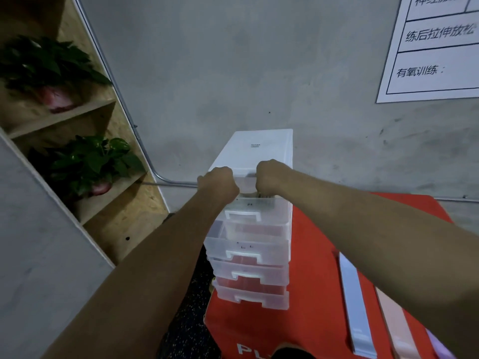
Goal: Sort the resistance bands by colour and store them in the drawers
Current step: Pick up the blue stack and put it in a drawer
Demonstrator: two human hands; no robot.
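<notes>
While the left hand and right hand curl over the front lip of the frosted top drawer, the tall translucent plastic tower stands on a smooth red mat.

Grey concrete wall — wooden shelf (potted plants) left

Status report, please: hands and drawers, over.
Left hand, right hand: both curled on top drawer of translucent plastic drawer unit. Pale blue band, pink band, purple band lie unsorted on red mat. Nothing blocks drawers.
</notes>
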